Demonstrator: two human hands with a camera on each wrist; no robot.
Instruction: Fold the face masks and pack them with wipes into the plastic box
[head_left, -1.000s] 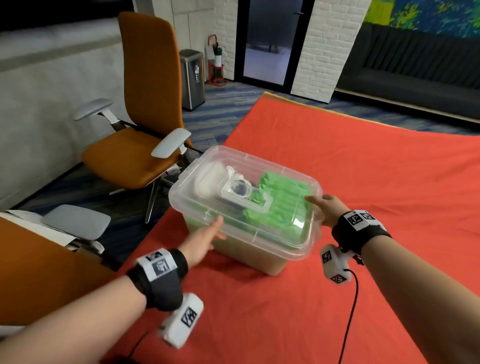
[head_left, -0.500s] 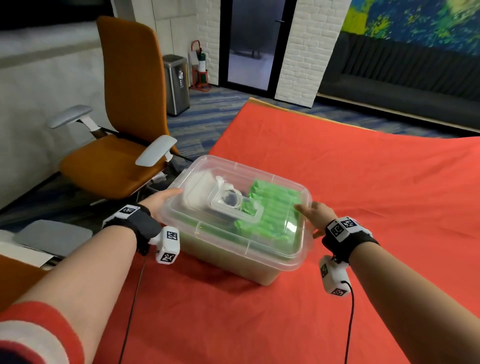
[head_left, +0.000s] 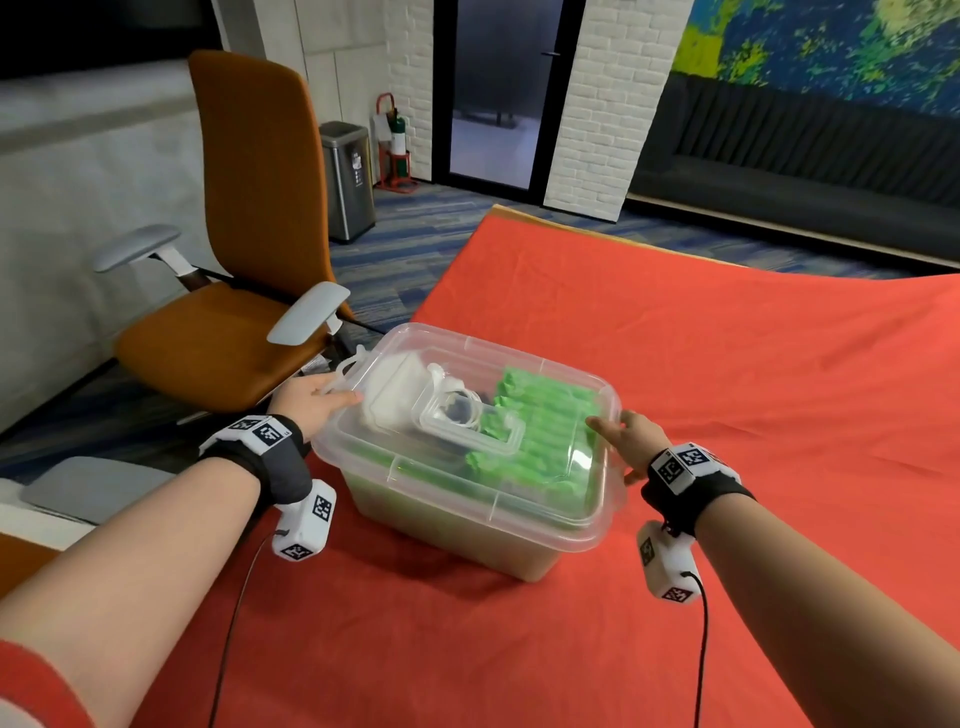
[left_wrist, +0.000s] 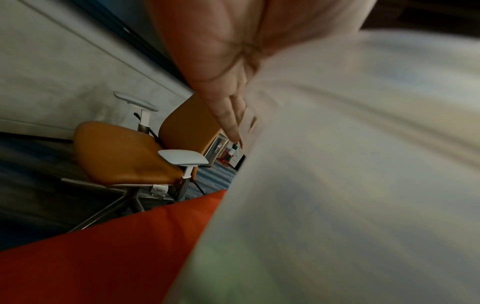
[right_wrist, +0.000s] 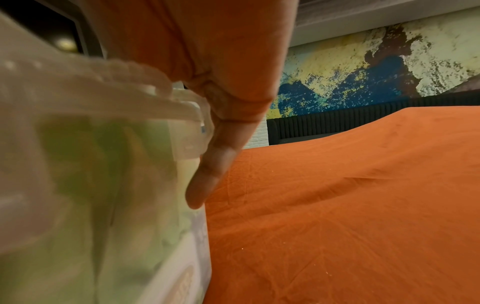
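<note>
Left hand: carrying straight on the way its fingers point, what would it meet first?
The plastic box: the left hand touches its near end beside the raised latch, so it would likely just press against that.

A red cloth (head_left: 727, 364) lies spread over the work surface, creased in places, with a yellowish strip along its far edge. To its left an orange office chair (head_left: 260, 182) with grey armrests (head_left: 309, 313) stands on blue striped carpet (head_left: 415, 244). A second grey armrest (head_left: 88, 486) shows at the lower left, and behind the chair a stainless steel bin (head_left: 347, 179) stands just beside a fire extinguisher (head_left: 397, 136) in a red stand. Farther back a dark glass door (head_left: 498, 88) sits between white brick walls (head_left: 602, 104), and to the right a long dark sofa (head_left: 805, 171) runs under a blue, yellow and green mural (head_left: 831, 47).
</note>
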